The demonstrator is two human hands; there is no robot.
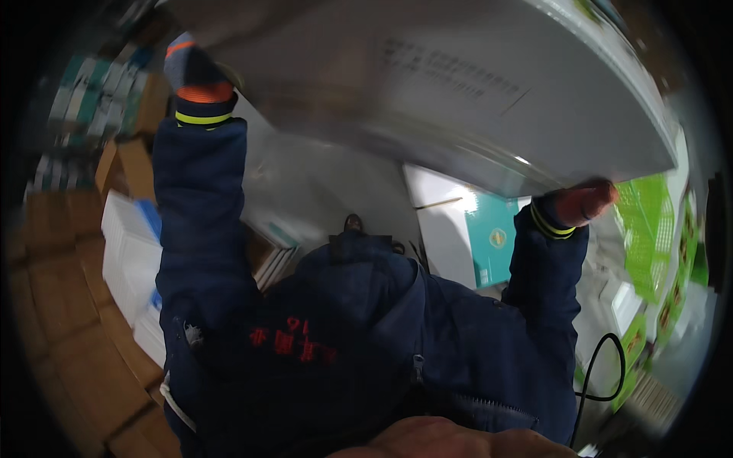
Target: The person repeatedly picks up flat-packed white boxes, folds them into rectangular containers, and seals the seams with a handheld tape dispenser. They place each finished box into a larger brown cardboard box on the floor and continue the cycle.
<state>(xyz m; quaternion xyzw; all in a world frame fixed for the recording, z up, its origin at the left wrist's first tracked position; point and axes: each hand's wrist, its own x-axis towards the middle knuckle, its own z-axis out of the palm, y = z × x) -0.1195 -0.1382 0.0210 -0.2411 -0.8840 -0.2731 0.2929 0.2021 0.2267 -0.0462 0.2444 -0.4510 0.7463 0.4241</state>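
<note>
A large white box [458,114] with a line of grey print fills the upper part of the view, held up in front of me at a tilt. My left hand [200,76], in a grey and orange glove with a yellow-striped cuff, grips its left edge. Under the lower right edge, my right hand [586,202] in a reddish glove supports the box. Some fingers of both hands are hidden or blurred.
Brown cartons [65,282] are stacked on the left, beside white boxes [130,256]. A white and teal box [489,229] stands beyond my right forearm. Green and white packages [645,221] and a black cable [611,366] lie at right. Grey floor [328,179] shows ahead of my shoes.
</note>
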